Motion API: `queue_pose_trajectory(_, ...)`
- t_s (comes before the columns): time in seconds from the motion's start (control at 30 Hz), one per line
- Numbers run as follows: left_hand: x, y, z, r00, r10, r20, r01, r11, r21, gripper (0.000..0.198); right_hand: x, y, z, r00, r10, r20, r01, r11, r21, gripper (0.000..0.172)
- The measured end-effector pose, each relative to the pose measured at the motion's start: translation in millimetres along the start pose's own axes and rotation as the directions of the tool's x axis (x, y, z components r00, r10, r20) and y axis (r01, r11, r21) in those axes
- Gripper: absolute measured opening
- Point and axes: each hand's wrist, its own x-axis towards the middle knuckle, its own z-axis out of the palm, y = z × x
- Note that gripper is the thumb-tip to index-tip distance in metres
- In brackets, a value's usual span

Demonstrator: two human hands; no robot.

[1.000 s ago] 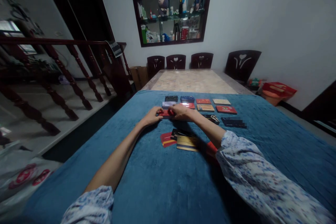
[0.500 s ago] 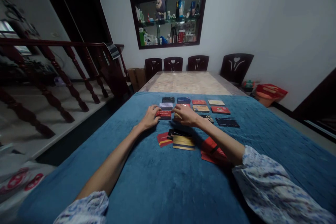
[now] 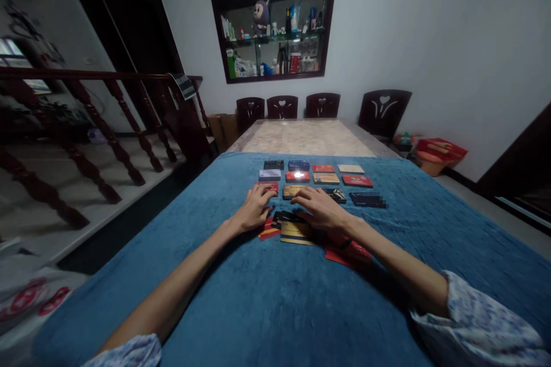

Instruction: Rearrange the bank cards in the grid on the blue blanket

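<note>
My left hand [image 3: 255,208] hovers with curved, parted fingers just in front of a red card stack [image 3: 267,187], above the left end of the loose cards. Nothing shows in it. My right hand [image 3: 322,210], fingers also apart and holding nothing I can see, is over the right end of the loose cards, close to a gold card stack [image 3: 291,191]. Between and below the hands lie a red card [image 3: 269,230], black cards [image 3: 282,217] and a gold card [image 3: 296,234], overlapping. More red cards [image 3: 350,253] lie partly under my right forearm.
Farther back, card stacks stand in rows, among them a white stack [image 3: 270,175], a blue stack [image 3: 298,165] and a red stack [image 3: 357,181]. Black cards [image 3: 365,199] lie at the right. A blue cloth [image 3: 258,298] covers the table's near part; chairs [image 3: 282,106] stand behind.
Both hands have drawn back toward me from the front row of stacks to over the loose cards. The red and gold stacks there are now more exposed.
</note>
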Motion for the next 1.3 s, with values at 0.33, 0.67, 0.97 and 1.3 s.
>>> queue_pose_trajectory(0.33, -29, 39, -3.5, 0.991, 0.062, 0.122, -0.054, 0.996, -0.066, 0.032, -21, -18, -20, 0.986, -0.132, 0.104, 0.121, 0.987, 0.110, 0.025)
queue_pose_trajectory(0.67, -33, 47, -6.7, 0.973, 0.173, 0.150, -0.144, 0.973, -0.182, 0.034, -21, -23, -27, 0.967, -0.144, 0.211, 0.112, 0.981, 0.159, 0.022)
queue_pose_trajectory(0.97, -33, 48, -8.9, 0.964, 0.229, 0.137, -0.209, 0.967, -0.146, 0.026, -21, -28, -28, 0.966, -0.136, 0.219, 0.103, 0.983, 0.154, 0.017)
queue_pose_trajectory(1.3, -29, 47, -7.6, 0.980, 0.200, 0.007, -0.191, 0.945, -0.264, 0.017, -22, -19, -39, 0.973, -0.137, 0.184, 0.073, 0.945, 0.318, 0.017)
